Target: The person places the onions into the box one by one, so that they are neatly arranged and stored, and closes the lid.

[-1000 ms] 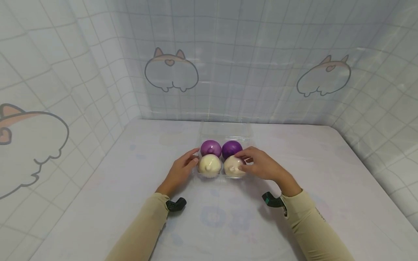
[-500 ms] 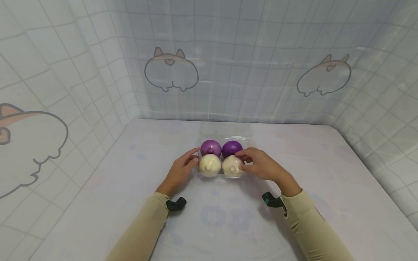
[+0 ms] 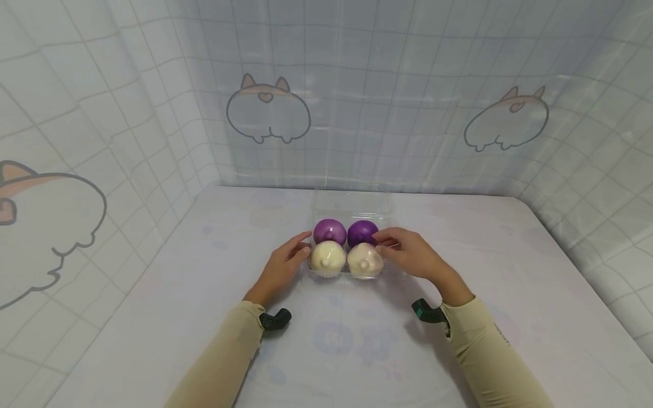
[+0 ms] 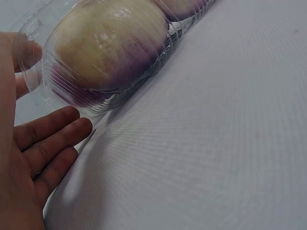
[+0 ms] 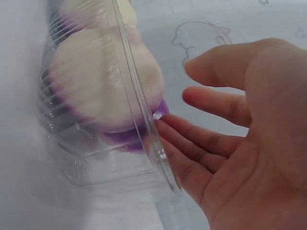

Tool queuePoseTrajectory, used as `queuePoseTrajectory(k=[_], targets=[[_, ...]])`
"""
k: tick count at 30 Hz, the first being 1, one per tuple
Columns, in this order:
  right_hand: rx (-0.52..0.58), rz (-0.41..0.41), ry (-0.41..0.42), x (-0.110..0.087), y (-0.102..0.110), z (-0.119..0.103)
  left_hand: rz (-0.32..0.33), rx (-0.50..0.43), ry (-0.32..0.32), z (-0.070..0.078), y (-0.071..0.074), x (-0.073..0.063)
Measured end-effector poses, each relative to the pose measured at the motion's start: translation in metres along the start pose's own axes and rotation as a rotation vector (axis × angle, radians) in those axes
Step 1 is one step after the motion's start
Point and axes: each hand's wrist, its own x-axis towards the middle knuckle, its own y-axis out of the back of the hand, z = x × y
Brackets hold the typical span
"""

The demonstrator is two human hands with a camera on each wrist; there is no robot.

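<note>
A clear plastic box [image 5: 136, 91] holds several round, onion-like vegetables in two rows. At the back in the head view are a light purple one [image 3: 329, 230] and a dark purple one [image 3: 360, 232]. In front sit a cream one [image 3: 327, 259] and a pale, purple-tinged one [image 3: 364, 260]. My left hand [image 3: 280, 266] stays at the box's left side, fingers extended close to its wall. On the right, my right hand [image 3: 412, 255] has its fingertips at the box rim beside the pale vegetable, thumb apart, with nothing gripped.
The box's clear lid [image 3: 352, 203] lies folded back behind the vegetables. A pale printed cloth [image 3: 331, 351] covers the table. White grid-patterned curtains [image 3: 382, 102] with cartoon animals surround it at the back and sides.
My right hand has let go of the pale front-right vegetable and drawn slightly right. That vegetable shifted a little left at first, into line with the others. My left hand has stayed put.
</note>
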Motion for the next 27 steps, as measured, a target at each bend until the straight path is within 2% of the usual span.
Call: queuePoseTrajectory(k=[9,21,27], targets=[[0.086,0.081,-0.012,0.001,0.005,0.004,0.003,0.006,-0.010,0.000,-0.001,0.000],[0.167,0.086,-0.034,0.001,0.006,0.009,-0.011,-0.022,0.020,-0.004,-0.001,0.000],[0.322,0.090,-0.026,0.001,0.015,0.006,-0.008,-0.008,0.018,-0.005,-0.001,0.001]])
